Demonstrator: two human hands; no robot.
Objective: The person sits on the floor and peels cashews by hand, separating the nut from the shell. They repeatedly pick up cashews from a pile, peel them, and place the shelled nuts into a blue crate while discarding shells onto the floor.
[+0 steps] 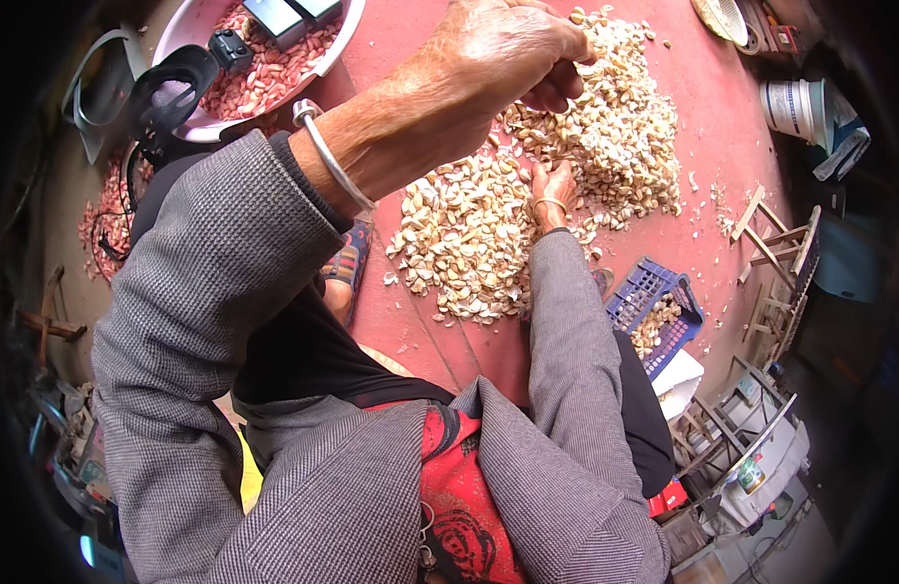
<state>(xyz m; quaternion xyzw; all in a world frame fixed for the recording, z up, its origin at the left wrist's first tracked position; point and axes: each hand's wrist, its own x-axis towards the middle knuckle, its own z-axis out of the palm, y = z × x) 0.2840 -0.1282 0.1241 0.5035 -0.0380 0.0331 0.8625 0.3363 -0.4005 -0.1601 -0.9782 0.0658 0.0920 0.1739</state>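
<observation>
My left hand (498,49) is raised close to the camera, above the far part of the heap. Its fingers are curled into a fist and nothing shows inside it. A metal bangle (333,161) sits on that wrist. My right hand (554,188) reaches down to a wide heap of pale peeled cloves (469,234) on the red floor (722,127). It rests on the middle of the heap with its fingertips among the pieces. A thin bangle is on that wrist too. Both arms are in grey sleeves.
A pink basin (344,34) of reddish unpeeled cloves with dark boxes in it stands at top left. A blue basket (649,292) holding some cloves lies to the right of my right arm. Small wooden stools (780,243) and a white bucket (795,105) stand at the right.
</observation>
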